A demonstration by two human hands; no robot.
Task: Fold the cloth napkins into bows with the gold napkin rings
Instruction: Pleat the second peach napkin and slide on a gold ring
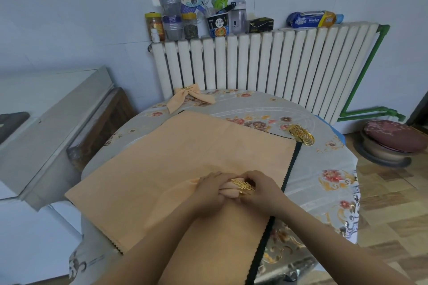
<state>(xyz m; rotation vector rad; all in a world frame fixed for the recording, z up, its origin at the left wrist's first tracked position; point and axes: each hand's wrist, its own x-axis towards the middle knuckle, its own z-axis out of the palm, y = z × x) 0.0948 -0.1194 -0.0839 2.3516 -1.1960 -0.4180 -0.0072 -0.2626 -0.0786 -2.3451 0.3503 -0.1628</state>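
Note:
A stack of peach cloth napkins (185, 157) lies flat on the round table, with a dark napkin edge (291, 164) showing under it. Near the front, my left hand (212, 188) grips a bunched fold of peach napkin (229, 191). My right hand (259, 190) holds a gold leaf-shaped napkin ring (243, 185) around that bunched fold. A finished peach bow with a gold ring (188, 97) rests at the table's far edge. A pile of several loose gold rings (301, 134) sits to the right of the stack.
The table has a floral plastic cover (328, 183). Behind it stands a white radiator (266, 60) with jars, bottles and packets on top. A grey-white cabinet (46, 122) is at the left. A cushioned stool (391, 141) stands on the wooden floor at the right.

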